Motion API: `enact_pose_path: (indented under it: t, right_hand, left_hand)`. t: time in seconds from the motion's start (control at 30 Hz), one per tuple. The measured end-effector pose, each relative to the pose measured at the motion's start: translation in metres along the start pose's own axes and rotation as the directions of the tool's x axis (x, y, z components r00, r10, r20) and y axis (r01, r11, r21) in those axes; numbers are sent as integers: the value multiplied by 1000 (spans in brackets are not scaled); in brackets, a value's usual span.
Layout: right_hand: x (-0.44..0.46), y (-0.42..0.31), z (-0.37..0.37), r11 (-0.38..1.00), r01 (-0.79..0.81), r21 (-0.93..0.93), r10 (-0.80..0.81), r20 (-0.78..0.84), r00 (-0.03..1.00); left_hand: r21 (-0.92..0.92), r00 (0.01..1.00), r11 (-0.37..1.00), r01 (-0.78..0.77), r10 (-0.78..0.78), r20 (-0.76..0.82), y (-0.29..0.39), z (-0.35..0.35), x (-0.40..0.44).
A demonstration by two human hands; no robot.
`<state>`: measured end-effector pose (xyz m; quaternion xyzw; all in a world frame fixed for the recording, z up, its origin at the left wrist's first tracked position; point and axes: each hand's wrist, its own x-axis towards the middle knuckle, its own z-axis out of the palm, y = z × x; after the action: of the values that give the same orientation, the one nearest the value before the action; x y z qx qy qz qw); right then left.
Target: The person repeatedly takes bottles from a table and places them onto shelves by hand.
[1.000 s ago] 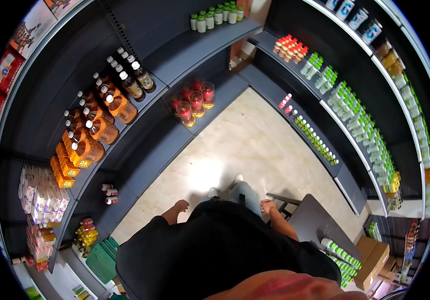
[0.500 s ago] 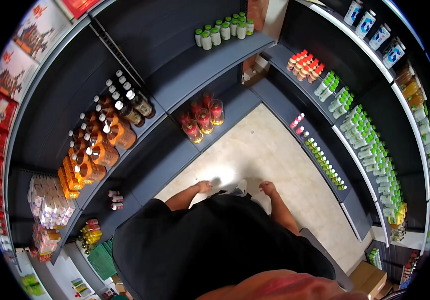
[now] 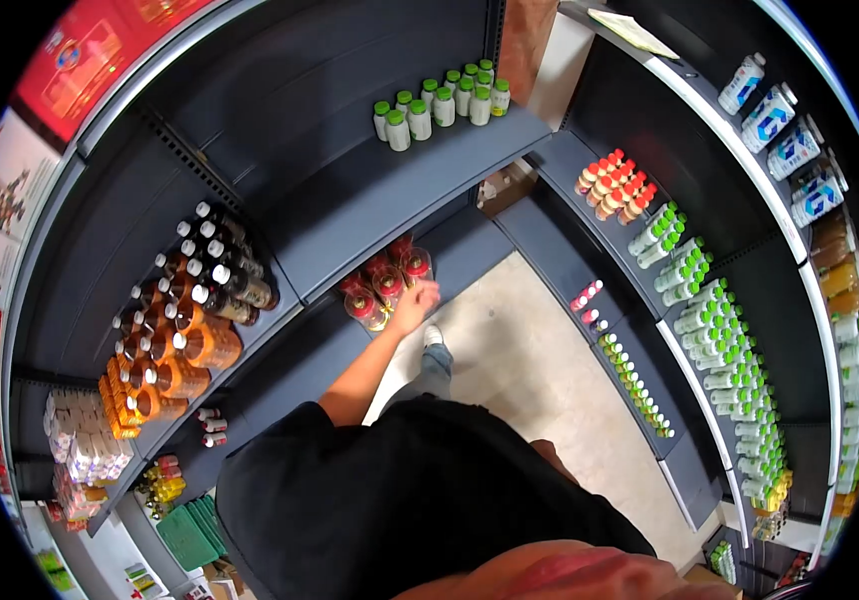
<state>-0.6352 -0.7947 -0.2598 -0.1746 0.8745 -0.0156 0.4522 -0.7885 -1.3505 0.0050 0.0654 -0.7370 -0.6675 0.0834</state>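
My left hand reaches forward at the front edge of the lower shelf, beside several red-capped bottles that look clear with golden bases. Its fingers are partly stretched out and hold nothing that I can see; whether they touch the nearest bottle I cannot tell. Of my right arm only a small piece shows past the black shirt, and my right hand is hidden behind the body. One foot in a white shoe stands forward on the floor.
Dark shelving curves around me. Orange drink bottles and dark bottles stand left, green-capped white bottles ahead. Red-capped small bottles and rows of green-capped bottles line the right. Green crates sit lower left.
My left hand has moved forward to the red-capped bottles. My right hand has dropped out of sight behind the body. I have stepped forward, and the shelves ahead appear closer.
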Motion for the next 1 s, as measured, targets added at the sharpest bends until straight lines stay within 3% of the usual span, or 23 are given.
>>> enact_pose_path:
  t: [0.03,0.07,0.1,0.17,0.2,0.23,0.27,0.3,0.33,0.37,0.4,0.43,0.47,0.53,0.6,0.67,0.73,0.8,0.87,0.9,1.0]
  right_hand:
    - [-32,-29,-55,974,177,-143,-164,94,982]
    - [-3,7,-11,949,255,184,-202,-267,942]
    - [4,1,-36,961,224,163,-189,-207,960]
    - [29,-20,-88,979,158,126,-150,-68,986]
    - [45,-26,-108,986,128,108,-129,1,992]
    - [63,-36,-130,889,80,452,-57,-64,996]
    - [71,-54,-169,654,-94,751,118,22,993]
    - [79,-72,-210,292,-194,937,289,107,951]
    - [87,-85,-238,160,46,986,304,-94,948]
    - [96,-103,-278,206,3,979,380,-83,921]
    - [115,-117,-327,46,175,983,341,-180,923]
    - [121,-130,-353,54,155,986,371,-164,914]
    - [124,-141,-372,78,191,978,325,-206,923]
    - [130,-164,-397,114,267,957,221,-287,932]
    - [129,-186,-420,66,229,971,173,-238,956]
    - [167,-182,-408,12,282,959,44,-282,958]
    - [179,-199,-428,95,277,956,-17,-277,961]
    - [196,-216,-468,185,406,895,-167,-379,910]
    - [199,-233,-513,246,521,817,-300,-447,843]
    - [198,-241,-553,271,582,767,-357,-481,801]
    - [190,-274,-668,248,721,647,-489,-559,669]
  left_hand:
    - [-210,1000,977,-27,30,10,16,-7,29]
    - [-151,996,985,-84,82,-18,20,-20,63]
    - [-237,996,971,3,-24,-85,52,-26,86]
    - [-59,954,988,-144,122,-274,65,-47,151]
    - [-135,939,977,-167,116,-323,56,-60,183]
    - [23,903,994,-104,104,-417,48,-72,213]
    - [67,868,998,-8,41,-495,43,-79,238]
    - [120,829,989,86,-4,-559,40,-83,263]
    - [170,784,968,183,-39,-620,35,-88,284]
    - [233,752,957,173,25,-659,24,-100,304]
    - [295,726,944,151,96,-681,18,-100,345]
    - [194,743,968,162,9,-669,35,-98,355]
    - [151,732,986,75,48,-679,15,-103,374]
    - [258,674,961,100,125,-728,30,-98,387]
    - [299,580,913,278,88,-810,59,-83,389]
    - [273,547,918,287,77,-833,57,-78,393]
    - [292,560,908,300,80,-825,48,-81,396]
    - [327,560,896,300,112,-821,44,-80,394]
    - [390,605,804,448,49,-795,59,-76,390]
    - [376,620,816,440,27,-784,55,-78,392]
    - [427,650,760,490,7,-760,54,-83,397]
